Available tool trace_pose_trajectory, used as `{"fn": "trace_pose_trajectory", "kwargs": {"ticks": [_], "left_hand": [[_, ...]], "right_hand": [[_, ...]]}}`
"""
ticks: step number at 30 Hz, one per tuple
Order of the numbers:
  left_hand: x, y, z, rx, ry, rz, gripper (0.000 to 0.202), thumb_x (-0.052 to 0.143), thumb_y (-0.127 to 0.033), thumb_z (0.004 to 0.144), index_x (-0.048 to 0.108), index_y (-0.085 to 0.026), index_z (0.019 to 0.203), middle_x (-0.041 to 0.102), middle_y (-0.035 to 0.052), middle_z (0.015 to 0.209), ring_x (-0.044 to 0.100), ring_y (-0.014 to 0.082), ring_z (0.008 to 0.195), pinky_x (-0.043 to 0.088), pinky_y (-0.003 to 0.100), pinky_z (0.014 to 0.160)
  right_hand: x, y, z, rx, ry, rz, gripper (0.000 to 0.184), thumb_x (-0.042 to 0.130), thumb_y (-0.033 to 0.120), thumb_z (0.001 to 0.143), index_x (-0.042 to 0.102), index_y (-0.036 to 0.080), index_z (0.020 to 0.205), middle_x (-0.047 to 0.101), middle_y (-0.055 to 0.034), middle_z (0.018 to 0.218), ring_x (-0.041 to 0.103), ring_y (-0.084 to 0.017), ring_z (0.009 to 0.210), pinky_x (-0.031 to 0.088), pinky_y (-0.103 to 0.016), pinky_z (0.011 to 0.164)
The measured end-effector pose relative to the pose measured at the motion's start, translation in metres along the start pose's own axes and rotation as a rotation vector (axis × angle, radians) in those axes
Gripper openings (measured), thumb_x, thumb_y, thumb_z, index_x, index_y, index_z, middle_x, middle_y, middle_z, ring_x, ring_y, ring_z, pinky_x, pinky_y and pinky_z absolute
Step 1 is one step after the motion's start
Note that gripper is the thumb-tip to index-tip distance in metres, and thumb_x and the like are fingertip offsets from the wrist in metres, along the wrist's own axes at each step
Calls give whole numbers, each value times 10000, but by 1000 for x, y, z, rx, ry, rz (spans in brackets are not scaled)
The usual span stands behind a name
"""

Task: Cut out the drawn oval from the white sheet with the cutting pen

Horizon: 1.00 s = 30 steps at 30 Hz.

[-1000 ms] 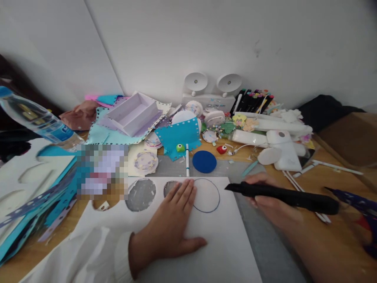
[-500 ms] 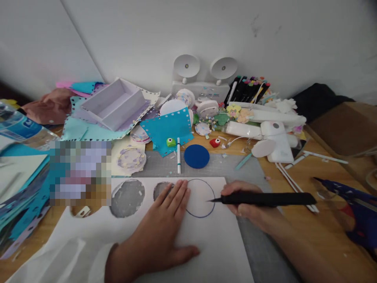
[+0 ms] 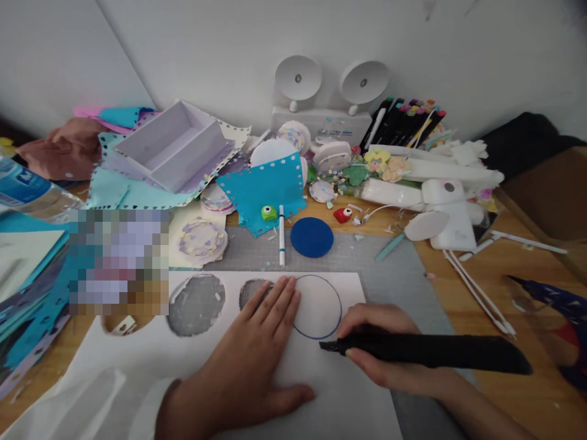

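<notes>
My left hand (image 3: 250, 357) lies flat on a white sheet of paper (image 3: 339, 403), fingers stretched out, fingertips beside a blue drawn circle (image 3: 317, 305). My right hand (image 3: 387, 351) is closed around a long black craft knife (image 3: 426, 350), held nearly level, with its tip at the lower right edge of the circle. Two round holes (image 3: 196, 304) are cut in the sheet to the left of the circle; the nearer one is partly under my fingers.
A grey cutting mat (image 3: 367, 260) lies under the sheet. Behind it are a dark blue disc (image 3: 312, 237), a white pen (image 3: 281, 235), teal punched paper (image 3: 263, 192), a lilac tray (image 3: 172, 145), markers (image 3: 403, 119) and a white twin-dish device (image 3: 328, 101). Stacked paper (image 3: 27, 275) sits at left.
My right hand has brought the knife down and left; its tip went from beside the circle's right edge to its lower right edge. My left hand stays flat on the sheet.
</notes>
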<state>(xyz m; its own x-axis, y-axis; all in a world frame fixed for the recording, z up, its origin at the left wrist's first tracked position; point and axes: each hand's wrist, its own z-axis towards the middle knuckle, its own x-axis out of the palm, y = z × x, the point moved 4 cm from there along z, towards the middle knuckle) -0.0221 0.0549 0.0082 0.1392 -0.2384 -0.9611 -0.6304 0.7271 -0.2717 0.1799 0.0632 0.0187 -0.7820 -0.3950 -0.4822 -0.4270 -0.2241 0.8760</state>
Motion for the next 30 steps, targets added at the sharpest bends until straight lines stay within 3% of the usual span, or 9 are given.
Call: {"fn": "trace_pose_trajectory", "kwargs": {"ticks": [13,23,30], "left_hand": [[1,0,-1,-2,-6,3,1054,492,-725,798,131,-52,1524,82,206,1589,62,326,1481,113,477,1192],[-1,1,-1,-1,-24,-37,1050,525,-698,799,118,-61,1528,112,210,1586,113,356,1470,134,500,1186],[-2,0,-2,-3,-17,-12,1041,512,-698,806,118,-61,1529,102,203,1588,105,342,1474,120,486,1189]], "right_hand": [[0,4,-1,-81,-19,-55,99,623,202,742,647,215,838,667,21,666,586,-95,550,422,-186,521],[2,13,4,-101,-62,-88,39,607,193,726,613,185,764,664,-4,633,604,-115,529,447,-204,513],[0,6,0,-39,48,-78,47,609,218,764,620,188,798,671,-7,659,606,-121,550,441,-207,518]]}}
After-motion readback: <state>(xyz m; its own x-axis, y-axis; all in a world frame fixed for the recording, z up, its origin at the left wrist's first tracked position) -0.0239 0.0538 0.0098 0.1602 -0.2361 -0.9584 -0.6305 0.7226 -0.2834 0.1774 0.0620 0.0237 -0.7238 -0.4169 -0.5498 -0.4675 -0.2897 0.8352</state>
